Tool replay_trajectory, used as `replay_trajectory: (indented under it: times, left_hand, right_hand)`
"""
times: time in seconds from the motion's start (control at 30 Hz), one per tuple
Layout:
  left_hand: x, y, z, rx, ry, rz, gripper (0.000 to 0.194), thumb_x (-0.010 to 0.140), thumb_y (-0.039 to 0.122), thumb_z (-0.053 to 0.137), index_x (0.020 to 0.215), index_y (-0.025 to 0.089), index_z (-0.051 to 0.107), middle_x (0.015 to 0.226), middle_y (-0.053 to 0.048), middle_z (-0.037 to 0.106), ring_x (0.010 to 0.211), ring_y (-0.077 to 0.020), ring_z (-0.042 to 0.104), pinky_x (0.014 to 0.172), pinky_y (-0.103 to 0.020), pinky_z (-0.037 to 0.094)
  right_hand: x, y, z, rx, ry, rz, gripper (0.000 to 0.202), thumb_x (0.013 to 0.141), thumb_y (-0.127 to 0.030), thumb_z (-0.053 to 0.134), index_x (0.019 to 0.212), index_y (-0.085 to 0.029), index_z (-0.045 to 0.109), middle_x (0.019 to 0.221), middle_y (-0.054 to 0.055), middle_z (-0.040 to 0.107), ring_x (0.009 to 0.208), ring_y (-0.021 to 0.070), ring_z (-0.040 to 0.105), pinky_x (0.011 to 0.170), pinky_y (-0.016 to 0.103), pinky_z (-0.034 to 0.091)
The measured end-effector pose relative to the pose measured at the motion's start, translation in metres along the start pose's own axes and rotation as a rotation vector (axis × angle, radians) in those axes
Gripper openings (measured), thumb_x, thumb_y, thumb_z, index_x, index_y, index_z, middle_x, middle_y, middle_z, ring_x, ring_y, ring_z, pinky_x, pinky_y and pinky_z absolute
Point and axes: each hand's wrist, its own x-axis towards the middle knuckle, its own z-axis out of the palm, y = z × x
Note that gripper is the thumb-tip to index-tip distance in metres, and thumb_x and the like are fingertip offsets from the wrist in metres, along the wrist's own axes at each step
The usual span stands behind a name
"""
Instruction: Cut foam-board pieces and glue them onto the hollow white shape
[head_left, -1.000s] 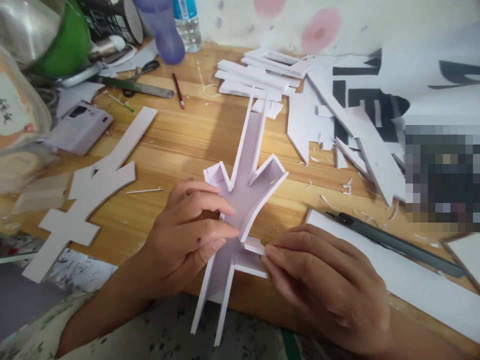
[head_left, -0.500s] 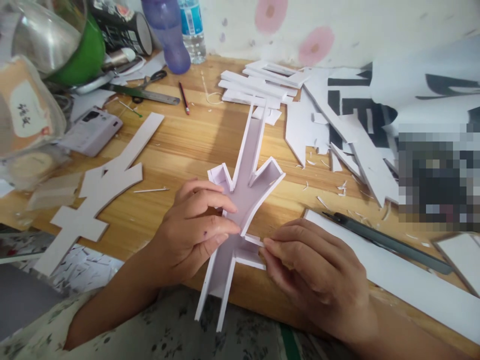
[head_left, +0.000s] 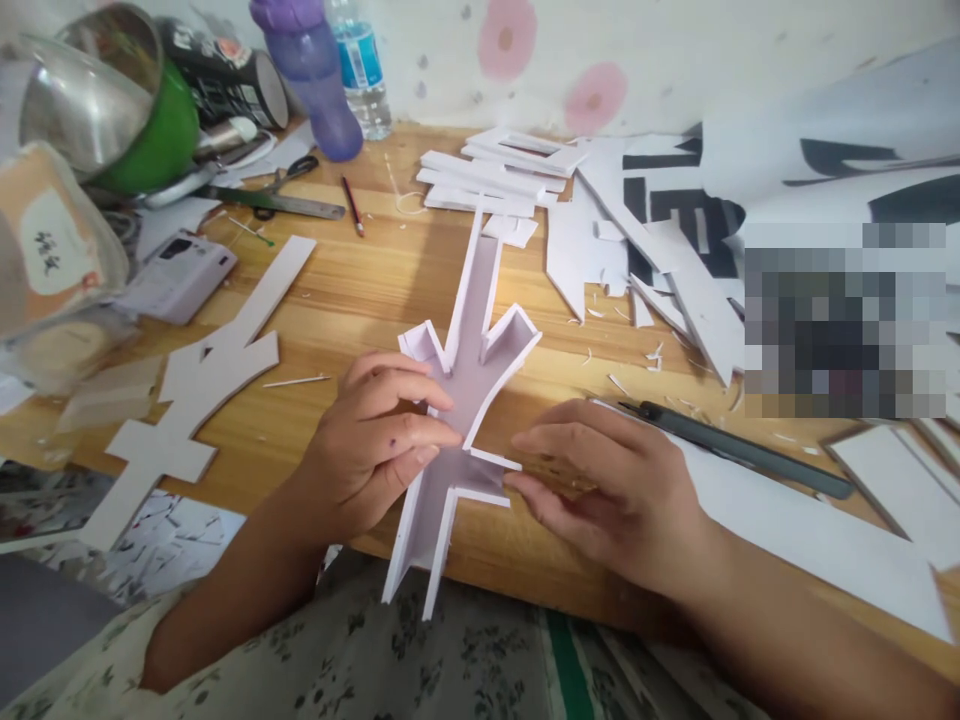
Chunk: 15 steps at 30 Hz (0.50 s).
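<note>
A white foam-board shape with upright walls (head_left: 474, 370) lies in front of me, its near end jutting past the table edge. It has short side branches and a pale purple-grey floor. My left hand (head_left: 379, 440) grips it around the middle, with fingers reaching over the left wall toward the inner side. Just off the lower right branch, my right hand (head_left: 615, 490) is open, thumb and fingers apart. The thumb tip is close to that branch's end; whether it touches I cannot tell. A matching flat white cutout (head_left: 180, 425) rests to the left.
A utility knife (head_left: 739, 450) lies on a long white strip (head_left: 810, 530) at right. Foam-board offcuts (head_left: 487, 180) are heaped at the back, with scraps nearby. Behind left are scissors (head_left: 289, 180), a steel ruler (head_left: 292, 206), a pencil (head_left: 352, 207), a purple bottle (head_left: 315, 95) and a green pot (head_left: 169, 140).
My right thumb and fingers have parted, releasing the wall strip of the lower right branch. The left hand keeps its grip. The whole view has shifted slightly.
</note>
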Motion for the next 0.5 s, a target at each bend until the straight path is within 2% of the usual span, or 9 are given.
replay_trajectory:
  times: [0.17, 0.5]
  left_hand:
    - [-0.0016, -0.0016, -0.0012, -0.016, -0.028, 0.017, 0.025, 0.082, 0.008, 0.049, 0.092, 0.025, 0.065, 0.099, -0.002, 0.063, 0.106, -0.0227, 0.052, 0.095, -0.046, 0.042]
    - [-0.0001, 0.0023, -0.0065, -0.012, -0.100, -0.035, 0.025, 0.083, 0.009, 0.050, 0.095, 0.026, 0.064, 0.100, -0.003, 0.062, 0.111, -0.0245, 0.049, 0.097, -0.046, 0.039]
  right_hand:
    - [0.0000, 0.0053, 0.0005, -0.085, -0.114, -0.033, 0.007, 0.083, -0.015, 0.056, 0.077, -0.016, 0.060, 0.069, 0.004, 0.061, 0.060, 0.0131, 0.053, 0.053, 0.023, 0.040]
    - [-0.0026, -0.0014, 0.0044, -0.189, -0.109, -0.034, 0.016, 0.083, -0.010, 0.053, 0.070, -0.016, 0.061, 0.065, 0.002, 0.063, 0.054, 0.0130, 0.050, 0.050, 0.027, 0.035]
